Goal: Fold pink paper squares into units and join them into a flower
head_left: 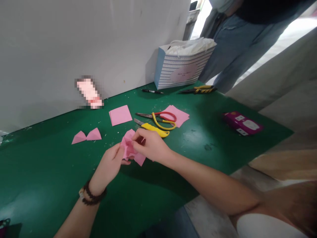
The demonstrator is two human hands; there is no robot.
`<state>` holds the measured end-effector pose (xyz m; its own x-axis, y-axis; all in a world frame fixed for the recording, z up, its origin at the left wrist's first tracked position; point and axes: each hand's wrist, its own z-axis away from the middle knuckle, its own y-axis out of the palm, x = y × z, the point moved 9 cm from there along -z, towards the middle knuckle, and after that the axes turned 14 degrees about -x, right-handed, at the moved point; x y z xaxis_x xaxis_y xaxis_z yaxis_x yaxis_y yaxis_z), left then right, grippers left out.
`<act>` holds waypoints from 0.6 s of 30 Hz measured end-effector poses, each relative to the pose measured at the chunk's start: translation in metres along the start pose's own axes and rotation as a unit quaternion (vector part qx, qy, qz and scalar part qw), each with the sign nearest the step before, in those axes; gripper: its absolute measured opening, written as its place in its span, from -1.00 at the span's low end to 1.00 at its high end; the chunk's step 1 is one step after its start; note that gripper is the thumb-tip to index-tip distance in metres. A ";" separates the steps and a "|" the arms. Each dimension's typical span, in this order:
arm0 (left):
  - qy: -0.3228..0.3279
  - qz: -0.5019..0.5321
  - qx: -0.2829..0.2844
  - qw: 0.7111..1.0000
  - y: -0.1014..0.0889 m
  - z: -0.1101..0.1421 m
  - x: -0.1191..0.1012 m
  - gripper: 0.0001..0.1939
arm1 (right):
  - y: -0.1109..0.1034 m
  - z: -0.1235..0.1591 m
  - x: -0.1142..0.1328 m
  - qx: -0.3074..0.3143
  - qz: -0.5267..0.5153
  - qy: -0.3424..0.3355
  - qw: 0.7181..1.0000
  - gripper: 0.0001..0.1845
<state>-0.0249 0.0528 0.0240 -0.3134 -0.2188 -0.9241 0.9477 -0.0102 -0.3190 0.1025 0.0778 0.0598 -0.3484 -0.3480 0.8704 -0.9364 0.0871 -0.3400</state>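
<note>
My left hand [110,163] and my right hand [151,145] meet above the green table [49,178], both pinching a partly folded piece of pink paper [130,148]. The left fingers grip its left edge; the right thumb and fingers press its upper right part. A beaded bracelet [92,195] circles my left wrist. Just beyond my right hand lie a yellow utility knife [155,129] and scissors [160,119] with red and yellow handles.
Two folded pink paper triangles [86,136] lie to the left, a pink square sheet [120,115] and a pink stack [179,114] farther back. A striped gift bag [182,67], black marker [152,91], yellow-black pliers [200,89] and purple box [242,123] surround them. A person in jeans [237,49] stands at the far right.
</note>
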 end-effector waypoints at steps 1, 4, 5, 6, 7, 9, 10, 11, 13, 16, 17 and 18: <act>0.009 -0.010 -0.005 1.000 0.000 0.000 0.001 -0.62 | 0.001 0.000 0.000 0.004 0.002 -0.001 1.000 -0.90; 0.032 -0.054 -0.020 0.998 -0.003 -0.001 0.002 -0.65 | 0.002 0.000 0.000 0.014 0.007 0.001 1.000 -0.90; 0.036 -0.067 -0.021 0.997 -0.003 -0.001 0.002 -0.66 | 0.002 0.000 0.000 0.016 0.008 0.004 1.000 -0.90; 0.038 -0.076 -0.019 0.996 -0.003 -0.001 0.002 -0.67 | 0.002 -0.001 0.000 0.016 0.008 0.005 1.000 -0.89; 0.038 -0.081 -0.013 0.996 -0.003 -0.001 0.002 -0.68 | 0.001 -0.001 0.000 0.016 0.008 0.006 1.000 -0.89; 0.036 -0.087 -0.004 0.996 -0.002 -0.001 0.002 -0.72 | 0.002 0.000 0.001 0.017 0.007 0.005 1.000 -0.88; 0.034 -0.089 -0.002 0.995 -0.001 -0.002 0.001 -0.74 | 0.002 0.000 0.001 0.018 0.005 0.004 1.000 -0.88; 0.030 -0.089 -0.001 0.996 -0.001 -0.002 0.001 -0.75 | 0.003 0.000 0.002 0.021 0.004 0.004 1.000 -0.88; 0.023 -0.085 0.002 0.996 -0.001 -0.003 0.000 -0.76 | 0.005 0.002 0.002 0.033 0.001 0.006 0.999 -0.88; 0.023 -0.107 -0.001 0.994 -0.001 -0.004 -0.001 -0.77 | 0.009 0.005 0.003 0.056 0.003 0.010 0.998 -0.89; 0.028 -0.130 -0.009 0.991 -0.003 -0.004 -0.002 -0.78 | 0.010 0.005 0.003 0.063 0.004 0.009 0.998 -0.90; 0.033 -0.154 -0.017 0.987 -0.004 -0.004 -0.002 -0.79 | 0.011 0.006 0.003 0.069 0.006 0.009 0.998 -0.90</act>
<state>-0.0285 0.0576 0.0262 -0.5913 -0.1460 -0.7931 0.8041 -0.0325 -0.5935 0.0917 0.0720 0.0562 -0.3606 -0.3307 0.8721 -0.9182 -0.0386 -0.3942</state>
